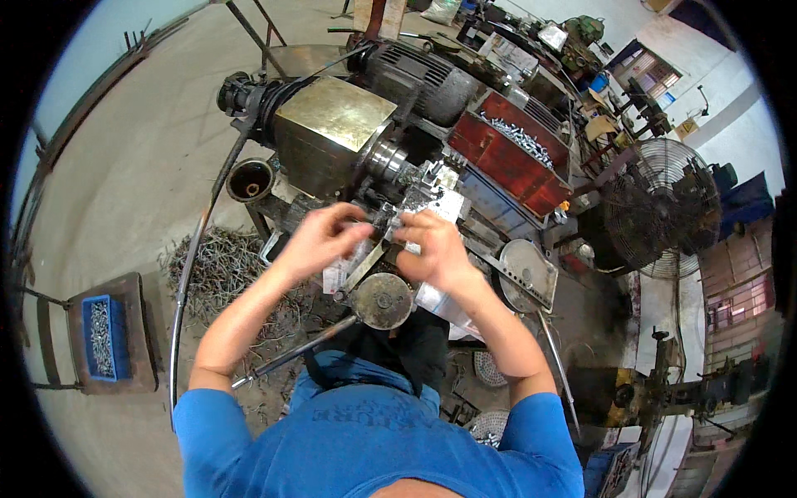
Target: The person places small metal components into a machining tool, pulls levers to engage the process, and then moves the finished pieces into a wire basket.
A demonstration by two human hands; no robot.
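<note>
Both my hands are at the middle of a small metal lathe, one on each side of its greasy tool holder [384,217]. My left hand [322,241] has its thumb and bent fingers apart, slightly blurred, with nothing visible in it. Opposite, the fingers of my right hand [433,247] are curled in beside the holder; what they pinch, if anything, is too small to make out. Just beyond is the shiny round chuck [387,159], projecting from the brass-topped headstock [336,114]. A round metal disc [383,300] with a long lever sits below my hands.
A red bin [506,153] of small metal parts stands beyond the lathe at right. A caged fan [662,207] is farther right. Metal shavings [220,270] pile on the floor at left, near a blue crate [105,339] of parts. A long rod [193,257] rises beside my left arm.
</note>
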